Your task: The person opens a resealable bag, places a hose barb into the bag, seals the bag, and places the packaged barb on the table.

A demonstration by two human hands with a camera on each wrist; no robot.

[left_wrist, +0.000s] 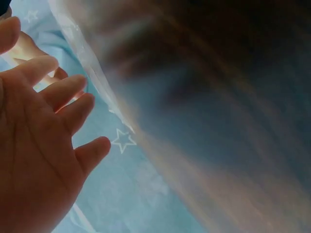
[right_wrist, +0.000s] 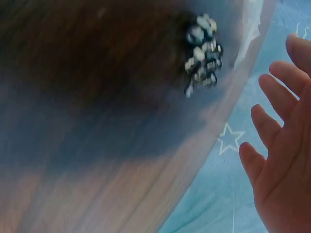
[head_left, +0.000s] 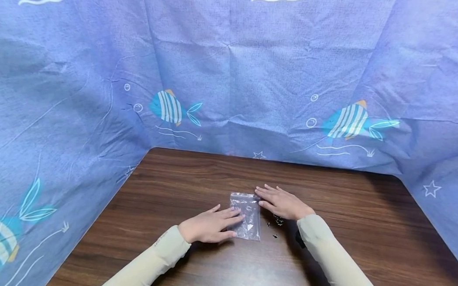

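Observation:
A clear zip-top plastic bag (head_left: 251,221) lies flat on the wooden table, its seal strip toward the far side. My left hand (head_left: 210,225) is spread palm down, its fingers over the bag's left half. At the bag's far right corner are the fingertips of my right hand (head_left: 282,203), also palm down with fingers extended. Partly below the right hand sits a small heap of shiny dark and silvery metal pieces (right_wrist: 203,56), blurred in the right wrist view. Both palms, the left (left_wrist: 39,141) and the right (right_wrist: 289,160), hold nothing.
Between bag and heap lie a few stray dark bits (head_left: 275,236). The brown wood-grain table (head_left: 195,171) reaches back to a blue cloth (head_left: 257,74) printed with fish, which hangs behind and at both sides. A dark object (head_left: 301,240) shows under the right wrist.

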